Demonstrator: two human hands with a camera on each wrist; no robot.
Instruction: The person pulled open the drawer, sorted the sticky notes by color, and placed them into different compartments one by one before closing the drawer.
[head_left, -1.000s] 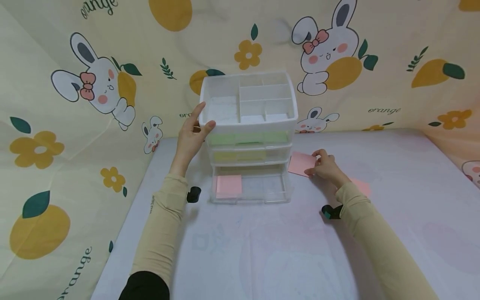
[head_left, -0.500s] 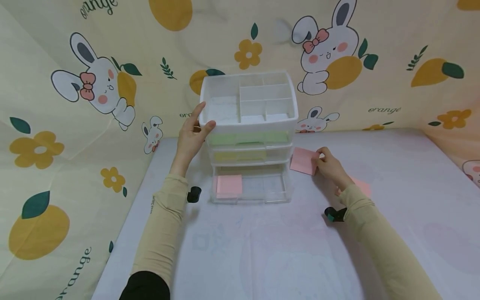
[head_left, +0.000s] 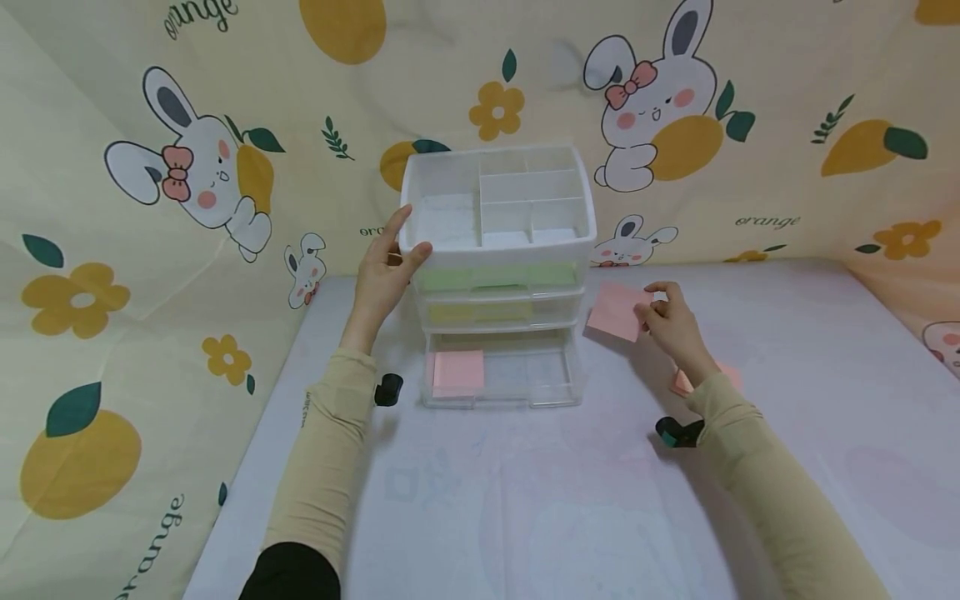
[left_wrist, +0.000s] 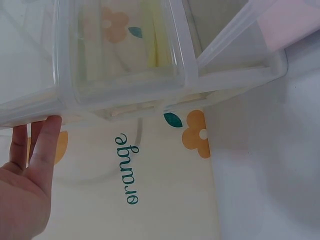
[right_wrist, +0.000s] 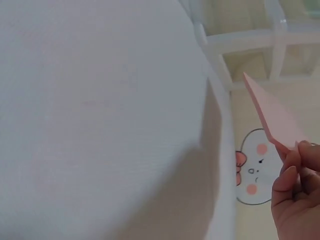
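A white drawer organizer point(head_left: 498, 248) with clear drawers stands at the table's back. My left hand point(head_left: 378, 279) rests on its upper left corner, thumb at the front and index finger along the side; in the left wrist view its fairly straight fingers point(left_wrist: 45, 150) touch the organizer. The bottom drawer point(head_left: 528, 396) is pulled out, with a pink sticky note pad point(head_left: 459, 372) lying at its left. To the right of the organizer, my right hand point(head_left: 671, 329) pinches another pink sticky note pad point(head_left: 617, 311) by its edge. This pad point(right_wrist: 272, 117) is tilted in the right wrist view.
More pink notes point(head_left: 729, 377) lie on the white table point(head_left: 525, 500), partly hidden behind the right forearm. The two upper drawers are closed, with green point(head_left: 498, 276) and yellow point(head_left: 480, 312) contents. A bunny-print cloth point(head_left: 787, 67) covers the wall behind.
My right hand has moved slightly right and back, changing its hold on the pink sticky note pad and tilting it up. The left hand and the organizer have stayed put.
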